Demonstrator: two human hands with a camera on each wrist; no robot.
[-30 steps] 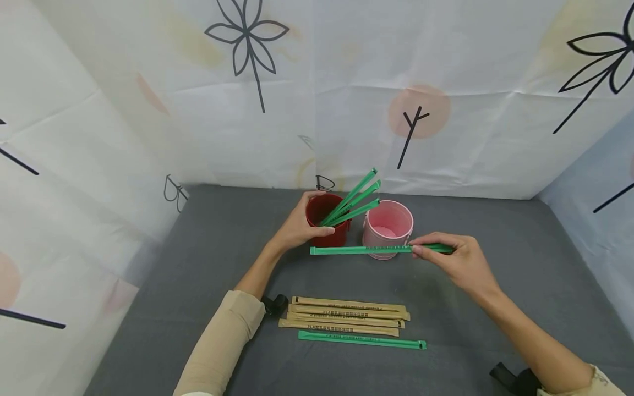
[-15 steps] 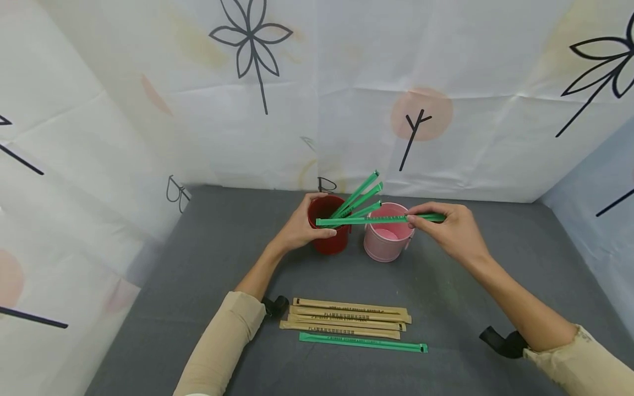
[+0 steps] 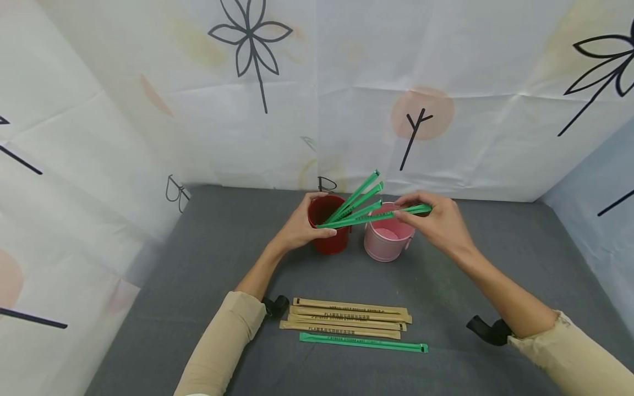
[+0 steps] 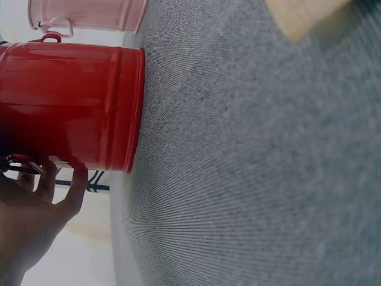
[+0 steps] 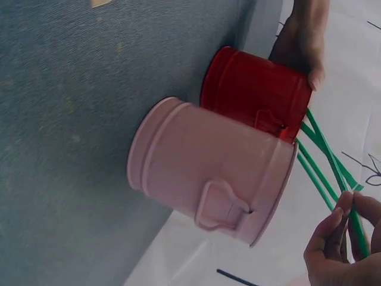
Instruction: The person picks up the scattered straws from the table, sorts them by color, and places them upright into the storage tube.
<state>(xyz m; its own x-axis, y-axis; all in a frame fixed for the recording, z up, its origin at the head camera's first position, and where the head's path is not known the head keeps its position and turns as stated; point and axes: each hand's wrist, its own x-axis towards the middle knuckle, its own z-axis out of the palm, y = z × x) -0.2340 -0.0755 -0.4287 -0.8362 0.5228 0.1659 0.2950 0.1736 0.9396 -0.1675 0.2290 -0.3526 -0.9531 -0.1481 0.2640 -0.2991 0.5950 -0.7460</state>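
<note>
My left hand (image 3: 298, 226) grips the small red bucket (image 3: 333, 243) from its left side, thumb along the front of the rim. In the left wrist view, its fingers (image 4: 76, 187) curl against the red wall. Several green wrapped straws (image 3: 367, 192) lean out of that bucket to the right. My right hand (image 3: 438, 221) pinches another green wrapped straw (image 3: 369, 218) near its right end, over the pink bucket (image 3: 382, 248). The held straw slants slightly, its left end at the red bucket's mouth. In the right wrist view, thumb and fingertips (image 5: 344, 202) close on it.
Several tan wrapped straws (image 3: 346, 319) lie in a stack on the grey cloth (image 3: 238, 352) nearer the person. One green wrapped straw (image 3: 364, 342) lies just in front of them. A printed white cloth wall (image 3: 346, 126) stands behind the buckets.
My right hand has carried its green straw up and left from in front of the pink bucket, tilting it so its left end meets the red bucket's mouth. My left hand stays on the bucket.
</note>
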